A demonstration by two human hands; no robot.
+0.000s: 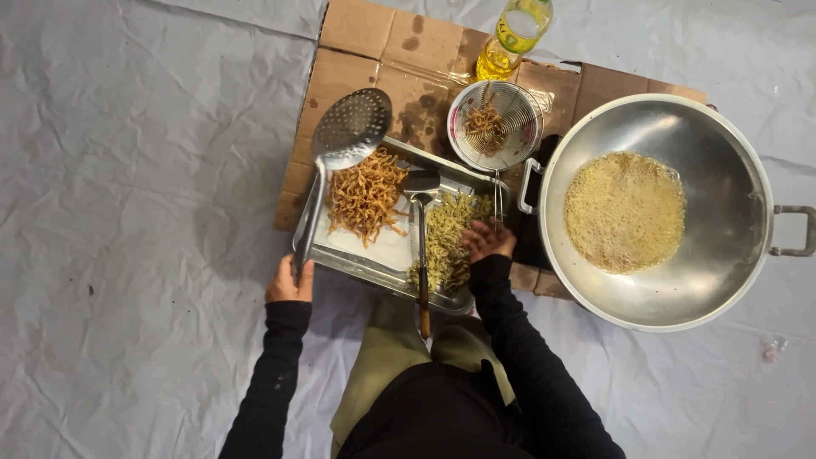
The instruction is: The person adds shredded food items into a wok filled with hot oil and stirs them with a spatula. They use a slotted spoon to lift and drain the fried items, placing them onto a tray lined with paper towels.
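My left hand (pixel 290 281) grips the handle of a perforated metal skimmer (pixel 349 127), its round head raised over the far left of a metal tray (pixel 365 270). In the tray lie a heap of fried golden-brown strips (pixel 365 195) on white paper and a heap of pale uncooked strips (pixel 445 242). My right hand (pixel 487 238) rests palm up on the pale heap, fingers apart. A spatula (pixel 421 229) with a wooden handle lies across the tray between the two heaps.
A large metal wok (pixel 722 204) with bubbling oil (pixel 625 212) stands at the right. Behind the tray, a wire strainer (pixel 495 126) holds a few fried strips, and an oil bottle (pixel 514 38) lies on stained cardboard (pixel 374 51). A grey sheet (pixel 127 212) covers the floor.
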